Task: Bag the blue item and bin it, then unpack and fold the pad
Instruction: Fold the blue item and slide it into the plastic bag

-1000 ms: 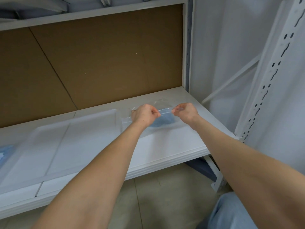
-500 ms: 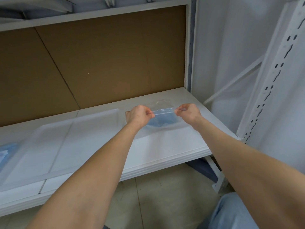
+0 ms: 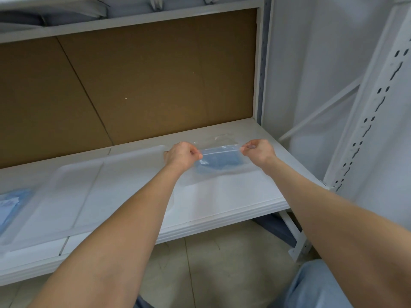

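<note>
so the blue item (image 3: 226,161) sits inside the clear bag (image 3: 219,151) at the right end of the white shelf (image 3: 233,196); left hand (image 3: 181,155) and right hand (image 3: 259,152) each pinch a top corner, fingers curled tight on the strip; my worry is the seal only half catches, since it's stretched taut rather than pressed along, and the thing slips out on the way to the bin; no bin in sight either; a blue packet (image 3: 11,201), probably the pad, waits far left
</note>
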### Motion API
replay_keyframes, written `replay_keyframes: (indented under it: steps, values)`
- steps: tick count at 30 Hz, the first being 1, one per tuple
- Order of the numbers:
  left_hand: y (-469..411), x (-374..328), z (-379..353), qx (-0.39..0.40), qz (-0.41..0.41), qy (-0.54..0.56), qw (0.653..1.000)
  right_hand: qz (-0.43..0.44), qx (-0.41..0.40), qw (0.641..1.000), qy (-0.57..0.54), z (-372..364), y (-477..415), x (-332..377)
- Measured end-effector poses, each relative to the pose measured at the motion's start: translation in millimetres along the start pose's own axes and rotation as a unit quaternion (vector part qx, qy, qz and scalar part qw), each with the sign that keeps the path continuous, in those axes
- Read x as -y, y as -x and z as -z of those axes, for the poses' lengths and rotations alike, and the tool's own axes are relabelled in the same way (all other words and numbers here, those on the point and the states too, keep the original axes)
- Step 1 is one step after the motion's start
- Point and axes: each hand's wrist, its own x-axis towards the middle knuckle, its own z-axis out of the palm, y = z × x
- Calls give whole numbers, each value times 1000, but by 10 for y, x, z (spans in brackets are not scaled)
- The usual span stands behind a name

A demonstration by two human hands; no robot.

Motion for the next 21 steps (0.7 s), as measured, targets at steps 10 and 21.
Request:
replay_keyframes:
  steps: [10, 21]
  values:
    - [-14, 90, 39, 5, 27, 23, 999, 1, -5, 1000, 3, -7, 12, 27]
    - [4, 128, 40, -9, 26, 12, 1000, -9, -21, 1000, 3, -17, 20, -11]
